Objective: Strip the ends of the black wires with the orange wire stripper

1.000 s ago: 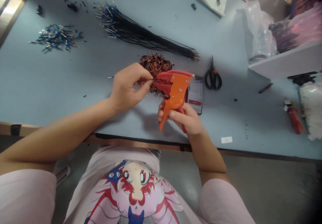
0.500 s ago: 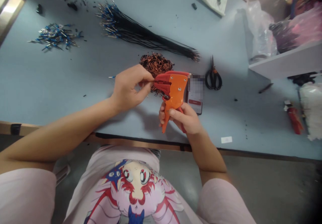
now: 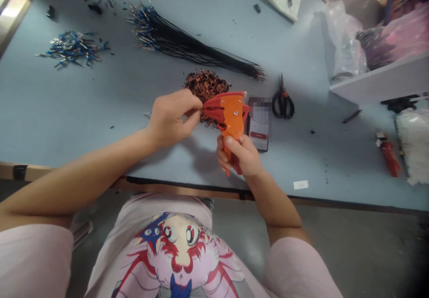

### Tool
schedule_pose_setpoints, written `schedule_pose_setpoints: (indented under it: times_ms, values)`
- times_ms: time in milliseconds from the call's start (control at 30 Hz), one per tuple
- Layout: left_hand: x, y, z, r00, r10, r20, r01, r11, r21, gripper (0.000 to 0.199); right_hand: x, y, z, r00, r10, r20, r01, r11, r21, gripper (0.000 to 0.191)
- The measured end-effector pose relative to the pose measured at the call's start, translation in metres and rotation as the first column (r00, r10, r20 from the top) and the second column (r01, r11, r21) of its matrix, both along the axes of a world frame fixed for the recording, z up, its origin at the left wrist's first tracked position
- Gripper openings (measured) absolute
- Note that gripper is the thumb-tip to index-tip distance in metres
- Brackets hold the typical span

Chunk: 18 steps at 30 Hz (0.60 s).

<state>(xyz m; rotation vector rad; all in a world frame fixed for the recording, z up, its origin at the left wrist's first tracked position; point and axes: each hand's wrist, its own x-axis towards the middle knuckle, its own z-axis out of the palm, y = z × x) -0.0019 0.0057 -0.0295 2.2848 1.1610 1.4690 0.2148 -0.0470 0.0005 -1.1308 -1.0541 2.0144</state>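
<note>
My left hand [image 3: 174, 117] is closed in a pinch at the jaws of an orange and red wire stripper [image 3: 233, 115]. A thin wire is between its fingertips, mostly hidden by the hand; a blue-and-metal tip [image 3: 147, 114] pokes out on the hand's left side. My right hand [image 3: 244, 155] is wrapped round the stripper's handles, which are squeezed close together. Behind the jaws lies a heap of copper-coloured and black wire scraps [image 3: 206, 85]. Farther back stretches a bundle of black wires [image 3: 197, 45] with blue and metal ends at the left.
Black-handled scissors [image 3: 283, 105] and a phone [image 3: 258, 142] lie right of the stripper. A pile of blue-and-metal wire ends [image 3: 75, 51] is at the left. At the right are a shelf [image 3: 378, 81] with plastic bags and a red tool-like object [image 3: 389, 155].
The stripper's handles have come closer together in my right hand, and a red part now shows behind its body. My left hand stays pinched at the jaws.
</note>
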Motion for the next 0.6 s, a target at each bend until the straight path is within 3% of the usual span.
schedule_pose_setpoints:
  times_ms: [433,500,600]
  values:
    - [-0.006,0.003,0.0,0.993,0.09,-0.08,-0.088,0.996,0.024,0.01,0.02,0.006,0.004,0.992,0.13,0.005,-0.13,0.991,0.027,0.056]
    - [-0.007,0.004,0.0,0.992,0.081,-0.096,-0.08,0.997,0.016,0.008,0.02,0.007,0.005,0.993,0.104,-0.052,-0.104,0.995,0.001,0.055]
    - [-0.007,0.002,0.005,0.988,0.067,-0.137,-0.071,0.997,-0.025,0.007,0.019,0.01,0.005,0.994,-0.041,-0.105,0.043,0.999,0.014,0.053]
